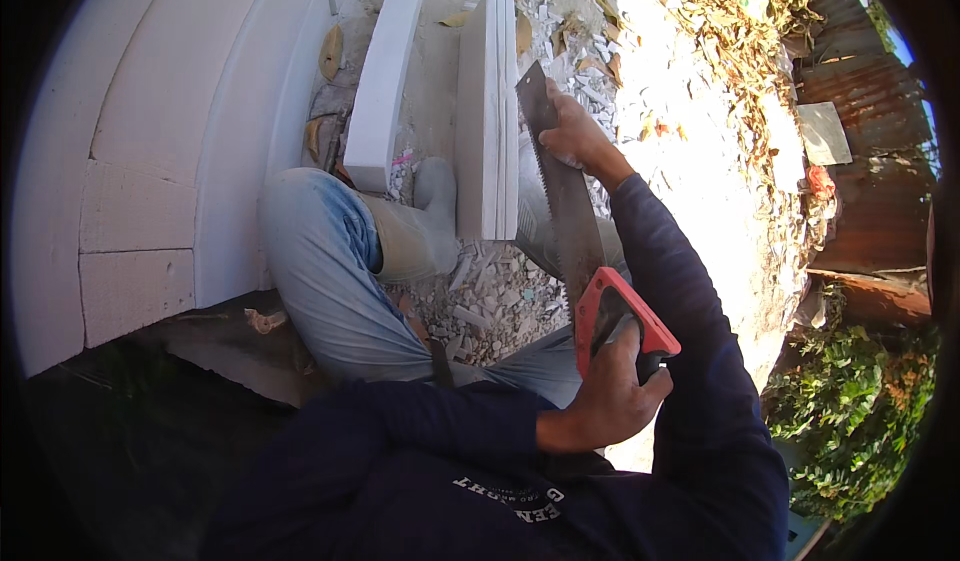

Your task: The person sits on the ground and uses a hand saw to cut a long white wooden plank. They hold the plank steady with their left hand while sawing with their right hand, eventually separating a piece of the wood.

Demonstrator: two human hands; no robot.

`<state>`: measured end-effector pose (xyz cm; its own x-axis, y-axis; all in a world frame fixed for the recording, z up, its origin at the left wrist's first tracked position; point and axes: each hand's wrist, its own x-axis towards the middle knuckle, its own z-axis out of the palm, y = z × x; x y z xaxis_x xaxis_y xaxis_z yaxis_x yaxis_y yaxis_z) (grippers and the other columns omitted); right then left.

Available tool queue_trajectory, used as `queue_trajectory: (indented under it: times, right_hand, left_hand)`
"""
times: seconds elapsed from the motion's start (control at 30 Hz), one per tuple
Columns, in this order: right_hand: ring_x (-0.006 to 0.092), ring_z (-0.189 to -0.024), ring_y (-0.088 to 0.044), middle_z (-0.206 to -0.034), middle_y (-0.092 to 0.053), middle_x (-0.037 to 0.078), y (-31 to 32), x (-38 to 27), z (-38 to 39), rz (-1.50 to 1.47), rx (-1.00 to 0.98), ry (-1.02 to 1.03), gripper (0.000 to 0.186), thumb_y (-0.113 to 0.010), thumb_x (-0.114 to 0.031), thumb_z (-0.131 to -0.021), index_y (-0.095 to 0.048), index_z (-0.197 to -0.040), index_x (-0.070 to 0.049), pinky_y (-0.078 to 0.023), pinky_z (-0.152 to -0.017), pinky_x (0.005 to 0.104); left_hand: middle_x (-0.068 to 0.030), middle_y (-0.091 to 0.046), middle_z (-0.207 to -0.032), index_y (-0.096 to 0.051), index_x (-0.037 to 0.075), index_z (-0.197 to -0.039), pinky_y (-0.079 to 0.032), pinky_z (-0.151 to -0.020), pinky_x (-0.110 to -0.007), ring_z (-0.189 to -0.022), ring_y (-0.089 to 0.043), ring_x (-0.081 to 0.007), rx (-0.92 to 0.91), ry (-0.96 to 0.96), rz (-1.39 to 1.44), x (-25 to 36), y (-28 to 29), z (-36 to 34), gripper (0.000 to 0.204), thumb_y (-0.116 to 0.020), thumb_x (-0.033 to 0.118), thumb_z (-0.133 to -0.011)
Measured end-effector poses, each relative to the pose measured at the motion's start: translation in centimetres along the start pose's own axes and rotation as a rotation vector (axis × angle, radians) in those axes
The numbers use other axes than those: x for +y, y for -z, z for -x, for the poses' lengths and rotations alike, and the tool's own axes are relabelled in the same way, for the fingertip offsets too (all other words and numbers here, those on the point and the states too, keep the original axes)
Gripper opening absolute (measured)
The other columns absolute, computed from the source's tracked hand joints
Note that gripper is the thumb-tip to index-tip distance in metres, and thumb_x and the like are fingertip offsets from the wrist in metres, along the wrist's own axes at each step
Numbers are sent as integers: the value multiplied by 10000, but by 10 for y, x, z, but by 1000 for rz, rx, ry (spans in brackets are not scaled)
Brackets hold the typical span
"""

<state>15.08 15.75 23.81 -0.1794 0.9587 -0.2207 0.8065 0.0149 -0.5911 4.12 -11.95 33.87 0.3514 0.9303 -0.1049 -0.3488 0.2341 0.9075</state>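
A hand saw (568, 206) with a red and black handle lies slantwise before me, its toothed edge facing left. My left hand (612, 389) reaches across my body and is closed around the handle. Up at the blade's far end, my right hand (575, 133) is closed on the metal near the tip. Just left of the blade, a pale block (487, 121) stands between my lower legs, with lines running along its narrow side. The blade's upper part is close to it; whether they touch I cannot tell.
A long white slab (385, 76) lies left of the block. Farther left rises a wall of large pale blocks (150, 91). Broken chips (480, 296) and dry leaves cover the ground. At the right are a leaf pile (740, 51), rusty metal sheets (868, 131) and green plants (850, 411).
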Motion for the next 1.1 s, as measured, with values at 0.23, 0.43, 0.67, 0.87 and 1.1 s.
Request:
queue_trajectory:
  times: [0.23, 0.43, 0.67, 0.87, 1.1]
  right_hand:
    - [449, -1206, -595, -1269, -600, 337, -5, 48, -161, 163, 198, 47, 726, -604, -53, -747, -394, -1428, 89, -486, -1002, 427]
    - [458, -1110, -645, -1159, -656, 321, -18, 31, -202, 167, 163, 2, 611, -599, -48, -761, -449, -1340, 81, -525, -930, 460]
    - [458, -1055, -662, -1080, -663, 331, -9, 37, -207, 174, 182, 35, 566, -594, -58, -743, -499, -1275, 110, -533, -891, 468]
    - [465, -1075, -654, -1113, -660, 334, -14, 48, -217, 153, 167, 44, 557, -590, -71, -753, -508, -1269, 124, -529, -910, 461]
    - [469, -1136, -631, -1166, -636, 365, -32, 50, -224, 211, 91, 7, 645, -567, -47, -769, -393, -1363, 131, -504, -976, 462]
  left_hand:
    - [-189, -572, -731, -543, -38, -911, -458, -679, -443, -690, -598, -358, 197, -114, -137, -39, 52, -141, 172, -610, 27, -767]
    - [-199, -583, -731, -541, -46, -908, -471, -690, -438, -710, -612, -378, 245, -98, -153, -48, 80, -177, 174, -598, 23, -760]
    - [-224, -595, -738, -534, -53, -909, -476, -709, -450, -712, -613, -417, 213, -39, -147, -41, 83, -181, 168, -578, 20, -764]
    - [-229, -586, -756, -533, -54, -914, -466, -714, -459, -744, -603, -432, 256, -104, -193, -50, 81, -188, 180, -583, 17, -757]
    - [-243, -602, -879, -542, -49, -957, -463, -803, -457, -870, -597, -428, 275, -57, -87, -51, 82, -189, 214, -586, 18, -759]
